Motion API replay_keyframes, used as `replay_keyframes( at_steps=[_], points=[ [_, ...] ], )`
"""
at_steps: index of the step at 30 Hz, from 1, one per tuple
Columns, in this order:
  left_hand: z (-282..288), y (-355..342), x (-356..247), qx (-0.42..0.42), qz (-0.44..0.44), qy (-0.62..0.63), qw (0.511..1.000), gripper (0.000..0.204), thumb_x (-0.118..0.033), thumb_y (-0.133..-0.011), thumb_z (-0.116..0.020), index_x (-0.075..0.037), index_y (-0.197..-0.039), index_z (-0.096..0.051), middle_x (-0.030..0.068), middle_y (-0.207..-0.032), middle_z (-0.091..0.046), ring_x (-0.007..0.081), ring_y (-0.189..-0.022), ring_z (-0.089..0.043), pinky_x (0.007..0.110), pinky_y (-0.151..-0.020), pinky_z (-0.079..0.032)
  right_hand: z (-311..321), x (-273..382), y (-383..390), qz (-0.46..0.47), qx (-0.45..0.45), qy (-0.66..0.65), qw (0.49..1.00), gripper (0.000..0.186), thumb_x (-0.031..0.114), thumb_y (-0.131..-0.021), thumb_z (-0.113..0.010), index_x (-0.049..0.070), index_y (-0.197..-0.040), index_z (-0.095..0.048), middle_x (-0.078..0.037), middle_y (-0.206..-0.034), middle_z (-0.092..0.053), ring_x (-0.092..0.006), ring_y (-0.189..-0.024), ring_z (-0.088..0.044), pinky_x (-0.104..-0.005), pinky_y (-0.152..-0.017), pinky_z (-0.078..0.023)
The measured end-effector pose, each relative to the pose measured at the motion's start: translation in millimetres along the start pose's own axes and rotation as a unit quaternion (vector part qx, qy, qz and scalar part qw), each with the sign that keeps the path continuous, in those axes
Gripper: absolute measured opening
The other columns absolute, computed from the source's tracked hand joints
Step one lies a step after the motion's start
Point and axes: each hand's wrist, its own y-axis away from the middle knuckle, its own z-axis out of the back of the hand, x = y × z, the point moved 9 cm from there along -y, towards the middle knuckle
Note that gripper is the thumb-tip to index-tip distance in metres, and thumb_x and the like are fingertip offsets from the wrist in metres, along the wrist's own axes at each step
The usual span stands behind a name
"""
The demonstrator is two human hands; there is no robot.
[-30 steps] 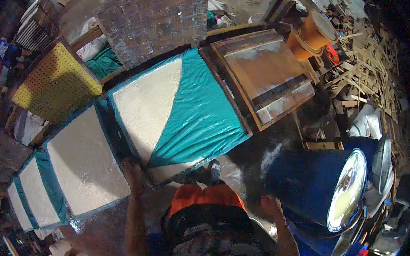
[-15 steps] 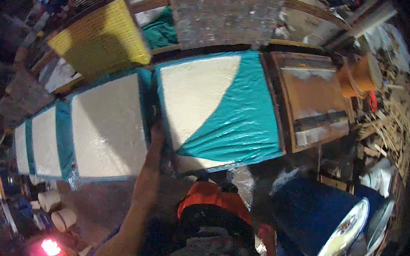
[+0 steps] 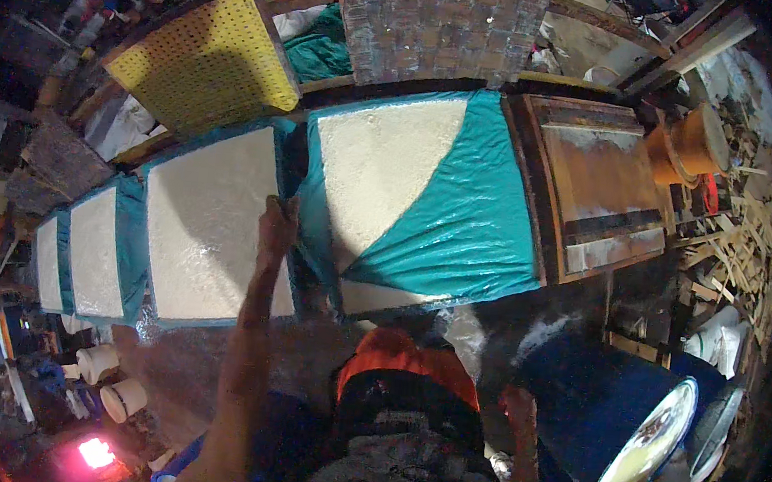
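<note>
Dim, cluttered workshop seen from above, with a row of shallow rectangular trays laid side by side on a low tabletop [image 3: 454,308]. Each tray lined with shiny teal plastic sheet and packed with a pale, grainy, off-white slab. Largest tray [image 3: 383,176] at centre, its right half covered by a folded-over flap of glossy teal sheet [image 3: 462,220], wrinkled and wet-looking. Second tray [image 3: 206,224] just left of it, then two narrower trays [image 3: 97,250] further left. Yellow perforated board [image 3: 203,61] leaning at far left, a weathered grid-patterned board [image 3: 440,18] at far centre. Empty wooden mould frame [image 3: 596,182] to the right, brown and dusted white. Heap of wood offcuts [image 3: 729,246] beyond it at far right. Large blue plastic drum [image 3: 601,420] near right, lying on its side, round pale mouth showing. Two small white cups [image 3: 112,382] near left on the floor.

Left hand [image 3: 276,221] stretched out on a bare forearm from the near edge, resting on the teal rim between the second tray and the largest tray, fingers curled down over the edge; whether the grip pinches the sheet cannot be told. Right hand [image 3: 519,407] low and near, beside the blue drum, well apart from the trays; grip too dark and blurred to judge.
</note>
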Motion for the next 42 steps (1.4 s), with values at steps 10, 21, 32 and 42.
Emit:
replay_keyframes(
  at_steps=[10,21,32,42],
  points=[
    [47,2,12,0.339,0.078,-0.055,0.936,0.050,-0.050,-0.078,-0.073,0.000,-0.080,-0.069,0.0090,-0.069,-0.063,0.0194,-0.070,-0.061,0.035,-0.058,-0.047,-56,-59,40,-0.146,0.095,-0.054,0.983,0.020,0.028,-0.087,-0.062,0.010,-0.093,-0.069,0.000,-0.071,-0.064,-0.0099,-0.060,-0.059,-0.0290,-0.049,-0.045],
    [115,20,29,0.221,0.080,0.161,0.958,0.036,-0.033,-0.084,-0.072,-0.003,-0.102,-0.063,0.0047,-0.083,-0.063,0.0132,-0.074,-0.060,0.030,-0.072,-0.050,-63,-31,74,-0.179,0.115,-0.212,0.954,0.023,0.025,-0.087,-0.062,0.008,-0.102,-0.068,-0.006,-0.086,-0.067,-0.0212,-0.067,-0.063,-0.0388,-0.059,-0.051],
    [102,80,-129,-0.041,-0.118,0.251,0.960,0.030,-0.011,-0.086,-0.068,-0.004,-0.111,-0.054,0.0045,-0.091,-0.060,0.0140,-0.079,-0.057,0.027,-0.065,-0.048,30,406,-168,0.249,0.115,-0.198,0.941,0.051,0.026,-0.090,-0.067,0.005,-0.133,-0.050,-0.015,-0.126,-0.058,-0.0225,-0.108,-0.060,-0.0381,-0.088,-0.050],
    [56,185,-277,-0.128,-0.480,-0.056,0.866,0.039,-0.015,-0.082,-0.066,-0.008,-0.120,-0.060,0.0111,-0.125,-0.060,0.0332,-0.114,-0.055,0.045,-0.099,-0.043,-110,482,-331,0.225,0.048,-0.079,0.970,0.046,0.026,-0.104,-0.036,0.004,-0.145,-0.035,-0.012,-0.136,-0.045,-0.0212,-0.121,-0.043,-0.0356,-0.105,-0.035]
  ],
)
